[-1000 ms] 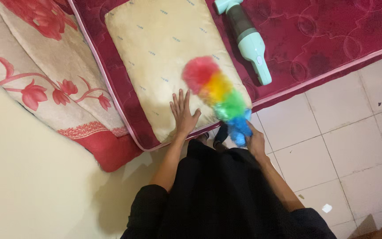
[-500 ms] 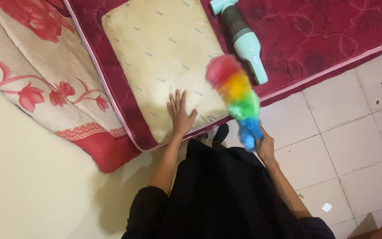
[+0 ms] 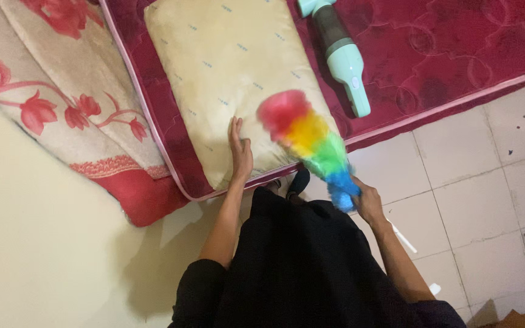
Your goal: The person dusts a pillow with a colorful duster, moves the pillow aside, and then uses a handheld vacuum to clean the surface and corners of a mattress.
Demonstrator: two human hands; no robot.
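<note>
My right hand (image 3: 369,203) grips the handle of a fluffy rainbow duster (image 3: 311,143), whose red tip lies over the near right part of a cream pillow (image 3: 232,67). The pillow rests on a dark red mattress (image 3: 457,54). My left hand (image 3: 239,152) presses on the pillow's near edge, fingers together and turned on its side. The duster is blurred from motion.
A mint-green handheld vacuum (image 3: 344,58) lies on the mattress right of the pillow. A floral red and cream blanket (image 3: 74,103) is bunched at the left, against a cream wall (image 3: 37,255). White floor tiles (image 3: 475,200) with scattered debris lie at the right.
The duster swung right off the pillow, then back left onto its near right part. My left hand turned from flat with spread fingers to its side, fingers together.
</note>
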